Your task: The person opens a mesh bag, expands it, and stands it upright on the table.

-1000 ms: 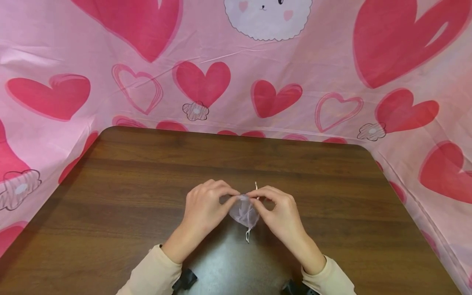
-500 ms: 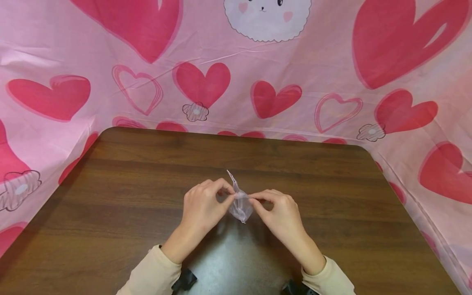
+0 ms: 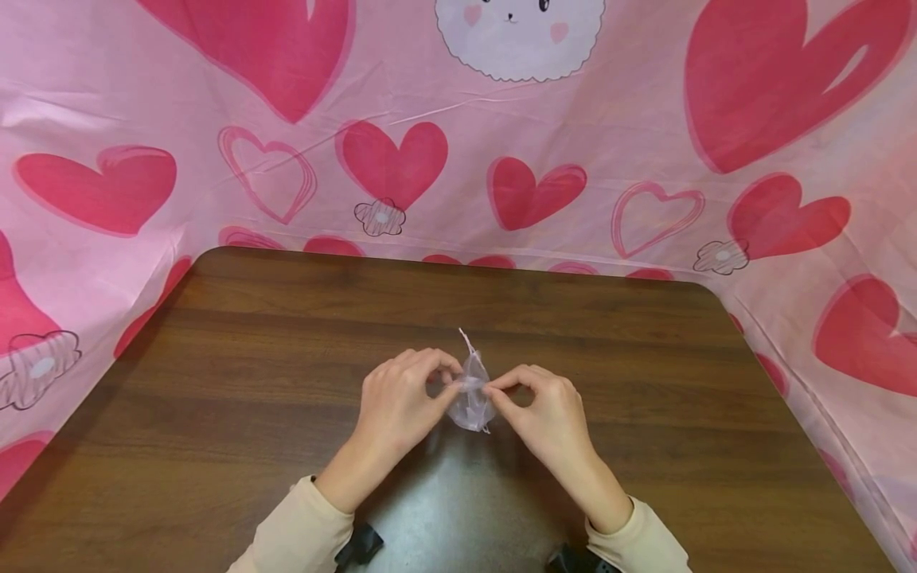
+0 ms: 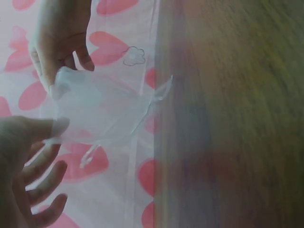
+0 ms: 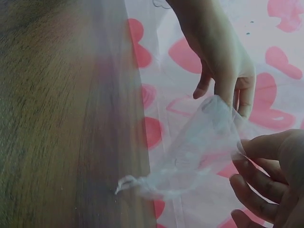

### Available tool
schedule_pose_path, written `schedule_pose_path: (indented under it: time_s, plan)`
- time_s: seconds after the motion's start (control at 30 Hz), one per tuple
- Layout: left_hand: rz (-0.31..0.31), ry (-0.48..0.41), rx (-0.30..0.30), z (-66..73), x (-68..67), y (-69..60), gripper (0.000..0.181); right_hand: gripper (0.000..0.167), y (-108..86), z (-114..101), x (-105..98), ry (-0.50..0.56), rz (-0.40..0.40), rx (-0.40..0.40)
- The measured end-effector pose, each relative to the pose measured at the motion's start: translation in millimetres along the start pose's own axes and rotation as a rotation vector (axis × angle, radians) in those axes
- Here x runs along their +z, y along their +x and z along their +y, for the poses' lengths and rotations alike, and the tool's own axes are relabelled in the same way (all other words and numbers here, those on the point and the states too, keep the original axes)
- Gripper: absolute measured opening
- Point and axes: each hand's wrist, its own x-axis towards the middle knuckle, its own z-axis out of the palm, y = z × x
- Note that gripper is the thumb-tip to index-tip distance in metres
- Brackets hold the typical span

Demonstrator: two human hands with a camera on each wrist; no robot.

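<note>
A small sheer white organza drawstring pouch (image 3: pixel 472 407) is held up between both hands, above the table. My left hand (image 3: pixel 401 402) pinches its left edge between thumb and index finger. On the opposite edge, my right hand (image 3: pixel 548 406) has the same kind of pinch. One thin white cord (image 3: pixel 466 341) sticks out toward the far side, and a short cord end shows at the near side. In the left wrist view the sheer pouch (image 4: pixel 102 107) hangs stretched between the two hands. From the right wrist, the pouch (image 5: pixel 194 147) looks see-through; I cannot make out any contents.
The dark brown wooden table (image 3: pixel 286 318) spreads around the hands. Pink cloth (image 3: pixel 458 103) printed with red hearts hangs behind it and along both sides. Black wrist devices (image 3: pixel 360 544) sit by the beige sleeves (image 3: pixel 301 529).
The pouch has turned in the fingers: its cord, earlier hanging toward the near side, then pointing far left, now points almost straight to the far side. Both hands keep their pinch and barely shift.
</note>
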Motion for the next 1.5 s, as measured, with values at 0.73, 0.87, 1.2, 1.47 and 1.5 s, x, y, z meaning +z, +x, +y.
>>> schedule_pose_path:
  time_s: [0.73,0.87,1.2,1.47,1.5]
  plan:
    - [0.011,0.033,0.070,0.3,-2.0,0.9,0.010,0.016,2.8,-0.2,-0.5,0.001,-0.027,0.052]
    - [0.032,0.026,0.017,0.5,-3.3,1.3,0.011,0.016,1.4,-1.3,0.1,-0.030,-0.104,0.072]
    - [0.072,0.046,0.007,-0.6,-3.8,2.1,0.011,0.010,-0.4,0.0,0.9,-0.072,-0.083,0.045]
    - [0.054,0.081,0.037,-2.9,-1.5,1.1,0.013,0.012,0.6,0.8,-0.3,-0.072,-0.027,0.051]
    - [0.048,0.079,0.043,-3.3,-1.1,1.1,0.014,0.012,0.7,0.9,-0.4,-0.074,-0.026,0.054]
